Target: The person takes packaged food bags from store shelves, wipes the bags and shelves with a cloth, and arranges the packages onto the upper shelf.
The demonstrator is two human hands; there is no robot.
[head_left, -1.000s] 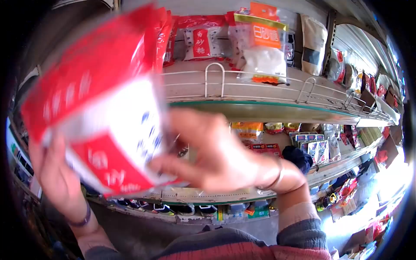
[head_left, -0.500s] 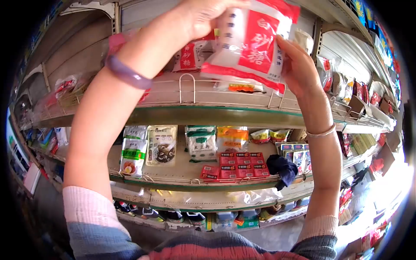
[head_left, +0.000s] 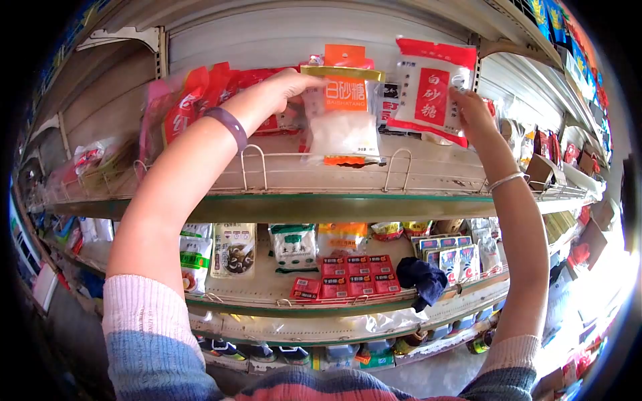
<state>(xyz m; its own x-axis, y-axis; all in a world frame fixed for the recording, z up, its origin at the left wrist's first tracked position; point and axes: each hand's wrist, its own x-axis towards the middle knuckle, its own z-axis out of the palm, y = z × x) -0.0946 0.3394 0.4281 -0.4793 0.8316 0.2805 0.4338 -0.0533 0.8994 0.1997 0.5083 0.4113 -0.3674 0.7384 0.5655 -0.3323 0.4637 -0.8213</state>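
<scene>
A red and white bag [head_left: 435, 99] of sugar is upright, tilted a little, above the upper shelf [head_left: 321, 204], to the right of an orange-labelled bag [head_left: 344, 123]. The right hand [head_left: 472, 110] holds it at its right edge, the thumb on the front, the forearm raised steeply. The left arm reaches up and inward, with the wrist bent; the left hand [head_left: 287, 88] touches the upper left of the orange-labelled bag, but one cannot tell if it grips. Below, small red boxes [head_left: 360, 277] lie beside a dark cloth [head_left: 421, 281].
</scene>
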